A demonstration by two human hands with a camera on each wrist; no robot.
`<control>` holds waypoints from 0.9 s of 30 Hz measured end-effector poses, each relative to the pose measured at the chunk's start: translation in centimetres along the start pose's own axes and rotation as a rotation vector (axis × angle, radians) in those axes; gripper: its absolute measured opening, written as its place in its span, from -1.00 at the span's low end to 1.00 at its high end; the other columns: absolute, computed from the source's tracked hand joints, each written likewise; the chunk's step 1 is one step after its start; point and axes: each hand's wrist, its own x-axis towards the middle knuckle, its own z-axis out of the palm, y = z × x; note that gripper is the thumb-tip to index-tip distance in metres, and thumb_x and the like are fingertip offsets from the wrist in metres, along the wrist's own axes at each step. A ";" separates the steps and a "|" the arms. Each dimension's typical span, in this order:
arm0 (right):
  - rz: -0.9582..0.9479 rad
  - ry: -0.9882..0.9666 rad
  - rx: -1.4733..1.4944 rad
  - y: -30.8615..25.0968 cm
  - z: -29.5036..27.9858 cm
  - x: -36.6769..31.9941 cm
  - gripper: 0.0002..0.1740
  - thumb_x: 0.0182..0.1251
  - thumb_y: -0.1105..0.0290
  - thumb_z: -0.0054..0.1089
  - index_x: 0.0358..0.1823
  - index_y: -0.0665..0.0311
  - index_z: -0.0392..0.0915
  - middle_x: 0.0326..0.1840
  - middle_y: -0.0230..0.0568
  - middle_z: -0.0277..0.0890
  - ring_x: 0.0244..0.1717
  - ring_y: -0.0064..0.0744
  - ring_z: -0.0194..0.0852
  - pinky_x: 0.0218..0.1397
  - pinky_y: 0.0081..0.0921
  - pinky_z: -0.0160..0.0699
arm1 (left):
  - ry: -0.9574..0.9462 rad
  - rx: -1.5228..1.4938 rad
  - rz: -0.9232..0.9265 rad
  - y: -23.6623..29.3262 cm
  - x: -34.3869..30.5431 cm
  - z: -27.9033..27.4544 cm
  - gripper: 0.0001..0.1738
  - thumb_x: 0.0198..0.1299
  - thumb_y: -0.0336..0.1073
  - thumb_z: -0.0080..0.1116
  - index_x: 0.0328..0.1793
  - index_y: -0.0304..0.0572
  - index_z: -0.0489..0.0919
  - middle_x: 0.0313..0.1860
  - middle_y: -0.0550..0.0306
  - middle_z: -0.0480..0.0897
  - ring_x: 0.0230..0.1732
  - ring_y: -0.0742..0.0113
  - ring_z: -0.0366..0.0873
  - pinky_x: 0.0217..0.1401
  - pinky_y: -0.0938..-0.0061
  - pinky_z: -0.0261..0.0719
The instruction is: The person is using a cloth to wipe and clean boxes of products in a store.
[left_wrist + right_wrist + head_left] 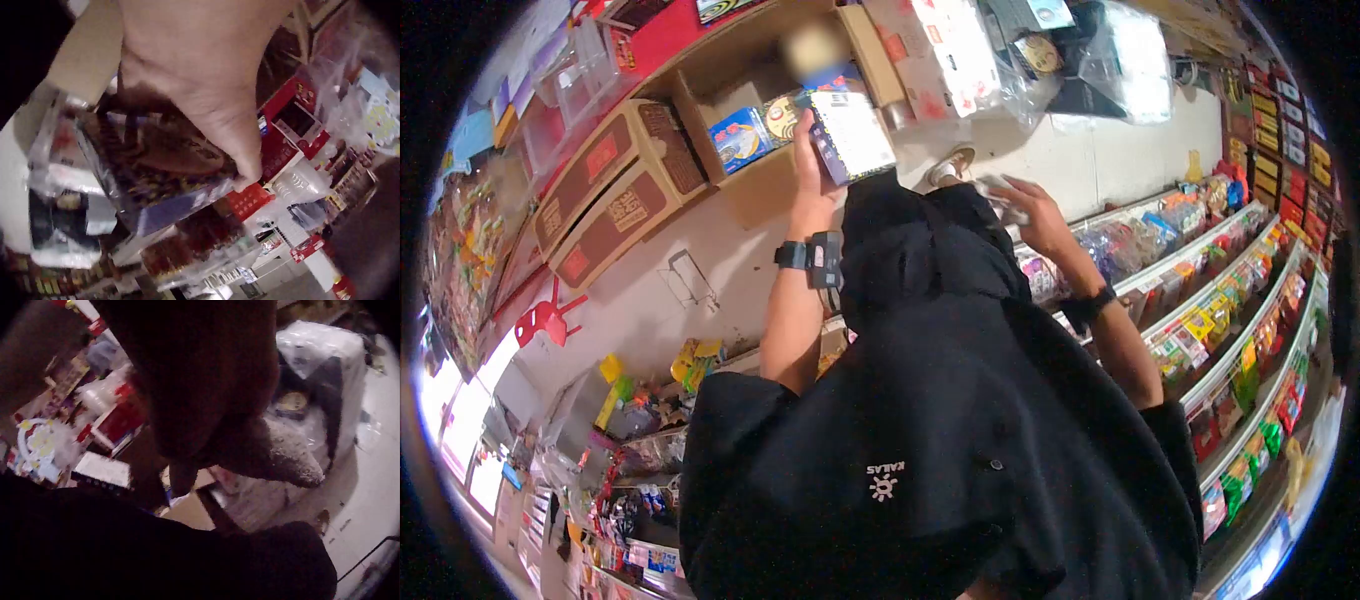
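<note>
In the head view my left hand (pixel 808 185) grips a boxed package (pixel 852 138) with a white face, held in front of an open carton (pixel 710 85). Inside that carton lie blue packages (pixel 740 138). The left wrist view has the thumb of my left hand (pixel 206 81) along one edge of the dark, patterned package (pixel 169 165); its other fingers are mostly hidden. My right hand (pixel 1040 215), beside the black clothing, holds a crumpled greyish cloth (pixel 1008 200). That cloth (pixel 287 456) hangs from my dim right hand (pixel 212 394) in the right wrist view.
Brown printed cartons (pixel 615 195) stand left of the open carton. A plastic-wrapped white and red box (pixel 945 60) is to its right. Shelves of packaged goods (pixel 1210 330) run along the right, and a small red stool (pixel 548 318) is at the left.
</note>
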 end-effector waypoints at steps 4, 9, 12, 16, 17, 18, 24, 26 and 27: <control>0.304 0.131 0.064 5.3 1.7 -4.6 -0.42 0.15 0.63 0.15 0.26 0.12 0.57 0.32 0.12 0.48 0.30 0.18 0.46 0.36 -0.14 0.45 | 0.294 0.563 0.296 4.7 7.4 -7.7 -0.10 0.09 0.08 0.43 0.41 -0.16 0.22 0.21 0.02 0.36 0.24 0.07 0.39 0.35 0.17 0.38; 0.472 0.207 0.043 10.8 4.8 -10.5 -0.51 0.19 0.47 0.20 0.19 0.43 0.55 0.20 0.21 0.56 0.31 0.11 0.48 0.42 -0.19 0.36 | 0.561 1.310 0.497 9.3 13.3 -10.8 0.16 -0.07 0.28 0.49 0.57 -0.02 0.16 0.55 -0.27 -0.06 0.56 -0.18 -0.05 0.59 0.03 -0.04; 0.531 0.214 0.099 11.9 6.3 -12.3 -0.26 -0.17 0.81 -0.03 0.22 0.47 0.48 0.32 0.23 0.47 0.42 0.14 0.36 0.52 -0.22 0.23 | 0.606 1.436 0.384 9.4 17.4 -11.3 0.16 -0.07 0.32 0.47 0.58 0.02 0.18 0.59 -0.28 -0.15 0.59 -0.25 -0.10 0.59 -0.02 -0.04; 0.764 0.329 0.294 10.9 8.8 -14.5 -0.25 -0.10 0.79 -0.10 0.29 0.44 0.44 0.33 0.15 0.45 0.45 0.05 0.32 0.57 -0.23 0.12 | 0.666 1.647 0.406 7.6 24.0 -15.7 0.17 -0.16 0.39 0.47 0.55 0.13 0.23 0.61 -0.28 -0.17 0.53 -0.46 -0.04 0.51 -0.19 0.10; 0.794 0.304 0.288 10.9 9.3 -15.1 -0.25 -0.09 0.79 -0.08 0.30 0.42 0.45 0.32 0.15 0.46 0.43 0.06 0.33 0.57 -0.23 0.13 | 0.722 1.624 0.327 7.3 24.9 -15.2 0.17 -0.18 0.40 0.47 0.54 0.15 0.24 0.60 -0.28 -0.16 0.51 -0.51 -0.01 0.49 -0.22 0.15; 0.801 0.295 0.286 10.8 9.7 -15.3 -0.25 -0.09 0.79 -0.08 0.30 0.42 0.45 0.32 0.15 0.46 0.43 0.06 0.33 0.57 -0.23 0.13 | 0.807 1.745 0.338 6.5 25.8 -15.1 0.17 -0.19 0.41 0.47 0.53 0.15 0.24 0.59 -0.29 -0.14 0.50 -0.53 0.03 0.48 -0.19 0.21; 0.788 0.245 0.230 7.2 9.3 -13.7 -0.31 -0.03 0.67 0.05 0.28 0.33 0.52 0.29 0.07 0.51 0.34 0.02 0.44 0.49 -0.23 0.26 | 0.755 1.976 0.062 5.8 29.7 -17.3 0.25 -0.18 0.58 0.31 0.60 0.16 0.18 0.65 -0.26 -0.11 0.56 -0.47 -0.01 0.57 -0.18 0.03; 0.795 0.239 0.261 7.1 9.0 -13.6 -0.32 -0.01 0.63 0.03 0.28 0.32 0.52 0.29 0.06 0.51 0.32 0.00 0.46 0.46 -0.23 0.31 | 0.701 2.146 -0.027 6.0 30.4 -18.9 0.21 -0.08 0.66 0.12 0.61 0.13 0.19 0.60 -0.18 0.17 0.57 -0.31 0.07 0.60 -0.13 -0.04; 0.794 0.245 0.294 6.3 8.3 -12.3 -0.33 0.01 0.59 0.00 0.29 0.32 0.52 0.29 0.05 0.52 0.30 -0.02 0.48 0.43 -0.23 0.35 | 0.705 2.146 -0.034 6.3 31.4 -20.2 0.21 -0.08 0.66 0.12 0.61 0.13 0.19 0.60 -0.18 0.17 0.57 -0.31 0.07 0.60 -0.13 -0.04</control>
